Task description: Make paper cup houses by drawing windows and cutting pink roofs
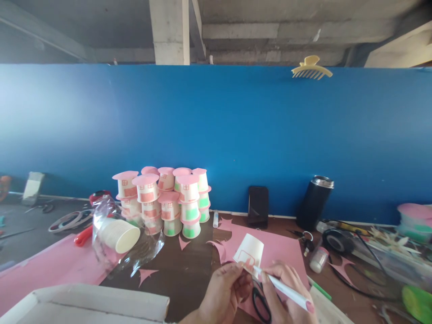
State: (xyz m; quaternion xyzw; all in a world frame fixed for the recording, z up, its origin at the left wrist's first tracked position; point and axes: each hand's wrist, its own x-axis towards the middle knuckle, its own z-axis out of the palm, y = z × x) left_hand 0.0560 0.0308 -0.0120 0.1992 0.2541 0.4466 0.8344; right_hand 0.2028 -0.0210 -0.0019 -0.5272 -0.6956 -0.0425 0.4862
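Many finished cups (165, 200) stacked behind; scissors (261, 303) under hands, phone (258, 206) beyond.

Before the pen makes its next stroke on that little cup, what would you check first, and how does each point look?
1. Cup held steady: the left hand grips the paper cup by its lower edge, upside down. Ok.
2. Pen grip: the right hand holds the white pen with its tip at the cup's pink drawing. Ok.
3. Drawing in view: the pink outline faces the camera. Ok.
4. Room beneath the hands: black scissors lie on the pink paper sheet right below. Not ok.
5. Finished cup stack out of elbow range: stands back by the blue wall. Ok.
6. Ink flow: cannot tell.
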